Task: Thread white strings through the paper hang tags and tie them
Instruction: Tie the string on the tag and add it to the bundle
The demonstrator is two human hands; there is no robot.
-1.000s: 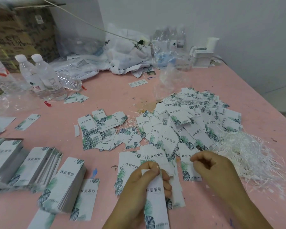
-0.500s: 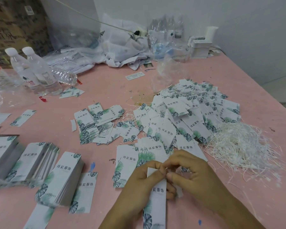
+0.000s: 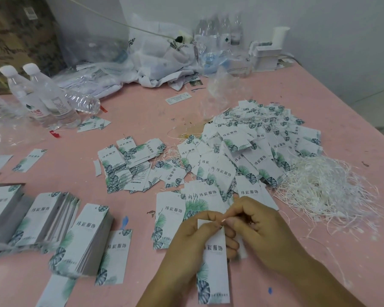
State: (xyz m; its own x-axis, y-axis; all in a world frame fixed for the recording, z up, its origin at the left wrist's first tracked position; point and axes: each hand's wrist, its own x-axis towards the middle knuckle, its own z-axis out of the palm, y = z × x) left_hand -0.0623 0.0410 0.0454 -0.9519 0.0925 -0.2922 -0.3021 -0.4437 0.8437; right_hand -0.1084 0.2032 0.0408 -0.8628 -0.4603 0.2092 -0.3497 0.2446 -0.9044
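left hand (image 3: 193,237) gripping hang tag (image 3: 213,269), right hand (image 3: 257,227) touching

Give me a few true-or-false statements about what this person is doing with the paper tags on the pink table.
1. The left hand grips a long white paper hang tag with a leaf print. True.
2. The right hand rests flat on the pink table. False: its fingers pinch at the tag's top end.
3. The loose pile of white strings lies right of the hands. True.
4. The clear plastic water bottles with white caps stand at the right edge. False: they stand far left.
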